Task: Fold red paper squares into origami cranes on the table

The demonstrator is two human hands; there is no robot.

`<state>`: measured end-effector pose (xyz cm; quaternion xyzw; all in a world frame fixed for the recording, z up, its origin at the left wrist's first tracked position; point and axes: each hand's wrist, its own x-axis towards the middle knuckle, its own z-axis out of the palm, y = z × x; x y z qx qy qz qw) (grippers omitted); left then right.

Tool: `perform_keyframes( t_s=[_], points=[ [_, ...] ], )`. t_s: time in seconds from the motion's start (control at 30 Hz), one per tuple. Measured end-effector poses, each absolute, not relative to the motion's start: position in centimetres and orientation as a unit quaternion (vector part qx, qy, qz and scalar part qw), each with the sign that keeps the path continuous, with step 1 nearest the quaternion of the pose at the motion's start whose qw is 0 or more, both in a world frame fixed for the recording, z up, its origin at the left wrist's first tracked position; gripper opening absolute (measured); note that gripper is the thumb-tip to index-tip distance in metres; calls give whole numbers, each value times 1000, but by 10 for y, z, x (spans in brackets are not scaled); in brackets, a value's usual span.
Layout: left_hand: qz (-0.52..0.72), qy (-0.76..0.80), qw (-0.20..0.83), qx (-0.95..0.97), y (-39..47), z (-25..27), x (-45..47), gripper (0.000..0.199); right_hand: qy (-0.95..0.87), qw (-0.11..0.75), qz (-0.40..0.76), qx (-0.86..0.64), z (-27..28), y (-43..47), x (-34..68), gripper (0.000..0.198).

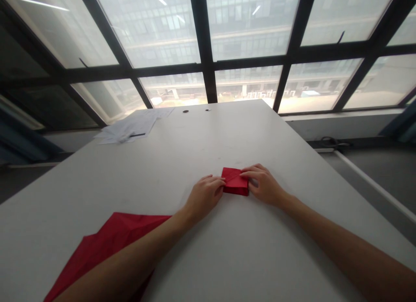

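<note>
A small folded piece of red paper [234,179] lies on the white table, with a crease running slantwise over its top and a thick front edge. My left hand [205,193] grips its left side, fingertips at the edge. On the opposite side my right hand [264,185] holds the right edge, fingers over the top and thumb near the front corner. A larger sheet of creased red paper [107,243] lies at the lower left, partly covered by my left forearm.
Several white papers [136,122] are spread at the table's far left, with a dark pen [138,134] on them. Round holes [185,112] mark the far end of the white table [182,150]. Large windows stand beyond. A black cable [334,142] lies off the table at right.
</note>
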<state>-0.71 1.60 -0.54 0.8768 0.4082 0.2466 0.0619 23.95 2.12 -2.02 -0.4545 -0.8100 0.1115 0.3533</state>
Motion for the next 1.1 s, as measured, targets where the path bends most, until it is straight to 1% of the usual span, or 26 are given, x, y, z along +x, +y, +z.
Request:
perform_keyframes(
  t_s=[0.2,0.43,0.6,0.77,0.97,1.1],
  points=[
    [267,414,107,864,17,-7,-8,21,-793,377,111,-465,-23,24,242,31],
    [262,479,70,835,19,-6,-10,18,-793,366,95,-478,-18,21,240,25],
    [260,484,68,833,20,-3,-9,16,-775,368,86,-507,-14,17,235,20],
    [266,492,94,823,20,0,-7,14,-758,365,69,-537,-14,14,230,14],
    [284,513,112,802,18,2,-3,13,-753,361,48,-548,-16,14,229,12],
    [306,516,139,788,16,2,1,8,-743,371,39,-557,-16,13,225,9]
  ],
)
